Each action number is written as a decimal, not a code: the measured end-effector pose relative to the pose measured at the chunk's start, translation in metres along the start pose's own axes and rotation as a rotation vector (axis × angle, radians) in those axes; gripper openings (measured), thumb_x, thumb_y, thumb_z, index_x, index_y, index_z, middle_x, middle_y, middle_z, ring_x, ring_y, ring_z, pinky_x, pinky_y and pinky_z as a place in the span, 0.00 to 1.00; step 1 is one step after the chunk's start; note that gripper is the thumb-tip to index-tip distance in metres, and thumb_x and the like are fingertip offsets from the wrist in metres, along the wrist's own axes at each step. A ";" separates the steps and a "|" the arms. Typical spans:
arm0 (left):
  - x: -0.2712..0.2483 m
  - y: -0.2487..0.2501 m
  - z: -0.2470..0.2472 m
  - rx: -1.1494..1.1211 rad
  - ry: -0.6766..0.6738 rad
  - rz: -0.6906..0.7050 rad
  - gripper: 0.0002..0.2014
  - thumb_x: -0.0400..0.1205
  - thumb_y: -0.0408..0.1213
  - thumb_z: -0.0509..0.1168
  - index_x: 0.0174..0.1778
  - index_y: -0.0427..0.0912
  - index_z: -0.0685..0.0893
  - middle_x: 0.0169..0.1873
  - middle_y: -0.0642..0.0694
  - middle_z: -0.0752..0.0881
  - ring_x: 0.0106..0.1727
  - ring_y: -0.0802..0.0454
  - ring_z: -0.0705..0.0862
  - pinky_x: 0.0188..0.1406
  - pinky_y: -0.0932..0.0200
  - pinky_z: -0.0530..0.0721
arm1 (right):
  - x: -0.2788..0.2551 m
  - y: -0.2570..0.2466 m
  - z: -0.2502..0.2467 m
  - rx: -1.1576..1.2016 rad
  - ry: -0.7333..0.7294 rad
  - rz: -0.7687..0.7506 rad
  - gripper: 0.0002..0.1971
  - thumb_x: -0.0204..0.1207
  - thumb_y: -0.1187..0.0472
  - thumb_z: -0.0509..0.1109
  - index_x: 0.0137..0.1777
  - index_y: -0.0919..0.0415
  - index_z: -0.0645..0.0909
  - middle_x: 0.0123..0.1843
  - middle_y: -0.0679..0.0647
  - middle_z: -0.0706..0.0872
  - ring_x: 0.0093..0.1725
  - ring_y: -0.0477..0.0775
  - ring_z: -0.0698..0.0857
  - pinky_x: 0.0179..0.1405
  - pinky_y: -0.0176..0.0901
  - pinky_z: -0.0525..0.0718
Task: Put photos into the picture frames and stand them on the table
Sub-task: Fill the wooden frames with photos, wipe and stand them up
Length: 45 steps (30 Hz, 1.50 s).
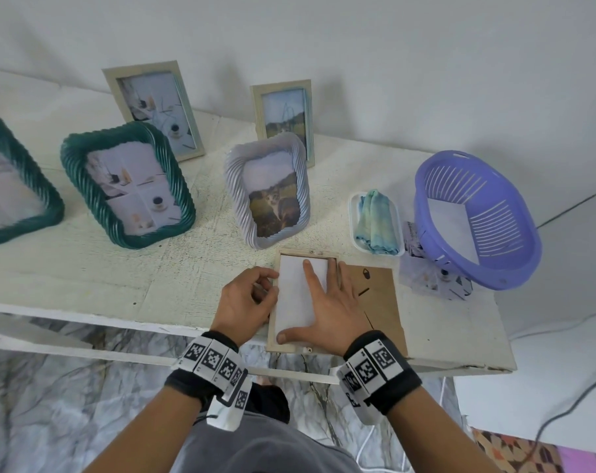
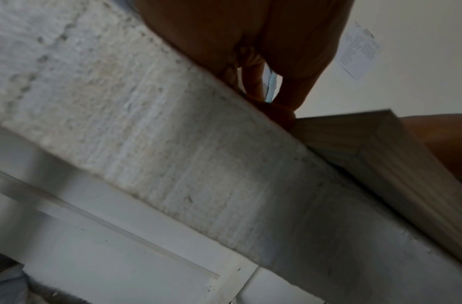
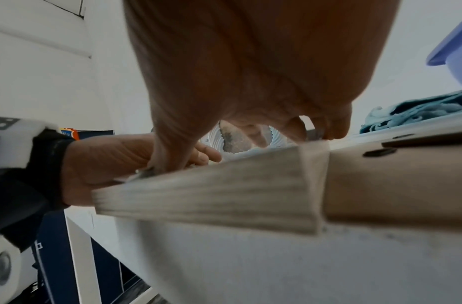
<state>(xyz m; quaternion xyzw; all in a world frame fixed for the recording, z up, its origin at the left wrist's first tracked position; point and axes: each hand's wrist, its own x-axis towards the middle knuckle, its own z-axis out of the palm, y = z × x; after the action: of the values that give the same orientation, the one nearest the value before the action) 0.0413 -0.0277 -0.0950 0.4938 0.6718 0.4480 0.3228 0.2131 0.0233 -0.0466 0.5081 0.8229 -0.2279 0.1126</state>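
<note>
**Photo pressed into the face-down frame**

A pale wooden rectangular picture frame (image 1: 305, 300) lies face down at 6 o'clock on the white-painted table (image 1: 119, 268), with a white photo back (image 1: 298, 291) inside it. The right hand (image 1: 330, 312) presses flat on the photo, fingers straight. The left hand (image 1: 247, 302), at the frame's 9 o'clock, curls its fingers on the frame's edge. A brown cardboard backing board (image 1: 380, 302) lies at 3 o'clock
</note>
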 end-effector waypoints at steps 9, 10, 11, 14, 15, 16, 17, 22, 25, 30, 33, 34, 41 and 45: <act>-0.005 0.023 -0.006 -0.102 0.013 -0.017 0.09 0.82 0.52 0.65 0.52 0.53 0.84 0.41 0.52 0.87 0.37 0.56 0.84 0.30 0.65 0.81 | -0.009 0.004 -0.014 0.131 0.175 0.002 0.56 0.62 0.26 0.70 0.82 0.40 0.41 0.85 0.53 0.52 0.81 0.61 0.54 0.76 0.60 0.62; -0.006 0.026 -0.008 -0.100 -0.002 -0.004 0.14 0.79 0.58 0.63 0.52 0.54 0.85 0.43 0.55 0.88 0.41 0.58 0.84 0.33 0.65 0.81 | -0.012 0.001 -0.015 0.149 0.185 0.005 0.56 0.62 0.26 0.70 0.83 0.39 0.40 0.85 0.52 0.49 0.82 0.60 0.53 0.75 0.59 0.63; -0.006 0.030 -0.009 -0.123 -0.031 -0.003 0.18 0.77 0.61 0.63 0.52 0.54 0.85 0.44 0.57 0.88 0.45 0.59 0.84 0.35 0.63 0.82 | -0.016 -0.001 -0.017 0.166 0.195 0.003 0.56 0.63 0.27 0.71 0.83 0.39 0.39 0.86 0.52 0.46 0.83 0.58 0.52 0.75 0.58 0.64; -0.005 0.044 -0.012 -0.263 -0.168 -0.007 0.18 0.74 0.57 0.68 0.56 0.54 0.86 0.44 0.51 0.89 0.47 0.52 0.86 0.43 0.47 0.87 | -0.030 -0.009 -0.017 0.296 0.216 -0.039 0.58 0.63 0.31 0.75 0.83 0.38 0.38 0.86 0.49 0.36 0.84 0.52 0.46 0.76 0.52 0.63; -0.005 0.048 -0.012 -0.291 -0.189 0.002 0.17 0.75 0.55 0.69 0.57 0.52 0.86 0.43 0.48 0.89 0.47 0.48 0.87 0.46 0.44 0.87 | -0.034 -0.011 -0.018 0.387 0.237 -0.056 0.58 0.62 0.32 0.77 0.83 0.37 0.39 0.85 0.46 0.33 0.83 0.47 0.44 0.77 0.47 0.61; -0.004 0.051 -0.013 -0.316 -0.192 0.002 0.16 0.75 0.52 0.70 0.57 0.51 0.86 0.43 0.46 0.90 0.46 0.46 0.87 0.48 0.44 0.86 | -0.038 -0.011 -0.017 0.482 0.274 -0.057 0.57 0.63 0.35 0.78 0.83 0.36 0.41 0.85 0.44 0.31 0.82 0.40 0.43 0.78 0.39 0.59; -0.003 0.054 -0.014 -0.338 -0.180 -0.010 0.13 0.77 0.47 0.71 0.57 0.50 0.86 0.42 0.45 0.90 0.46 0.46 0.88 0.49 0.44 0.86 | -0.041 -0.010 -0.016 0.560 0.324 -0.050 0.54 0.65 0.39 0.79 0.83 0.36 0.44 0.85 0.44 0.33 0.80 0.35 0.44 0.77 0.29 0.55; 0.003 0.057 -0.017 -0.323 -0.129 -0.065 0.11 0.81 0.32 0.71 0.56 0.51 0.85 0.38 0.52 0.90 0.39 0.58 0.86 0.43 0.55 0.85 | -0.056 -0.018 -0.020 1.066 0.602 -0.112 0.36 0.80 0.73 0.66 0.82 0.47 0.56 0.70 0.30 0.77 0.68 0.36 0.79 0.64 0.45 0.83; 0.001 0.062 -0.016 -0.086 -0.034 -0.025 0.15 0.78 0.39 0.75 0.58 0.56 0.81 0.49 0.58 0.83 0.44 0.64 0.83 0.43 0.68 0.82 | -0.063 -0.020 -0.019 1.186 0.638 -0.098 0.36 0.82 0.75 0.62 0.82 0.45 0.54 0.41 0.43 0.89 0.35 0.42 0.85 0.39 0.35 0.84; -0.006 0.087 -0.007 -0.302 -0.282 -0.057 0.12 0.84 0.53 0.64 0.55 0.52 0.87 0.52 0.53 0.89 0.54 0.52 0.88 0.49 0.49 0.90 | -0.069 -0.025 -0.019 1.246 0.651 -0.087 0.31 0.81 0.59 0.68 0.81 0.42 0.60 0.38 0.43 0.89 0.39 0.42 0.85 0.44 0.32 0.83; -0.009 0.105 0.001 -0.538 -0.385 -0.128 0.19 0.90 0.47 0.54 0.59 0.40 0.88 0.54 0.43 0.91 0.59 0.48 0.88 0.56 0.56 0.87 | -0.073 -0.018 -0.024 1.259 0.612 -0.109 0.29 0.80 0.50 0.68 0.79 0.49 0.66 0.60 0.46 0.89 0.58 0.51 0.88 0.53 0.50 0.89; -0.009 0.108 0.005 -0.552 -0.382 -0.134 0.18 0.91 0.43 0.54 0.58 0.39 0.88 0.54 0.43 0.91 0.59 0.49 0.88 0.56 0.60 0.85 | -0.073 -0.012 -0.027 1.222 0.610 -0.113 0.28 0.78 0.48 0.67 0.78 0.51 0.69 0.62 0.46 0.88 0.60 0.51 0.88 0.54 0.54 0.89; 0.012 0.118 0.069 -0.411 -0.233 -0.147 0.18 0.81 0.49 0.60 0.49 0.37 0.86 0.47 0.37 0.89 0.54 0.35 0.86 0.62 0.31 0.81 | -0.073 0.080 -0.058 0.610 0.770 -0.056 0.19 0.78 0.53 0.69 0.69 0.52 0.80 0.58 0.45 0.88 0.54 0.46 0.86 0.53 0.45 0.86; 0.027 0.126 0.111 -0.322 -0.174 -0.177 0.10 0.82 0.42 0.61 0.46 0.39 0.83 0.43 0.33 0.87 0.45 0.39 0.87 0.53 0.30 0.84 | -0.068 0.162 -0.075 -0.016 0.780 0.127 0.25 0.73 0.54 0.74 0.69 0.58 0.78 0.62 0.58 0.85 0.60 0.64 0.81 0.58 0.58 0.81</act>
<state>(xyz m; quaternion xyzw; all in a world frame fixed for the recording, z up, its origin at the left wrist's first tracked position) 0.1772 0.0435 -0.0216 0.4117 0.6017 0.4753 0.4925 0.3919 0.0681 0.0050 0.6053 0.7728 -0.0041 -0.1905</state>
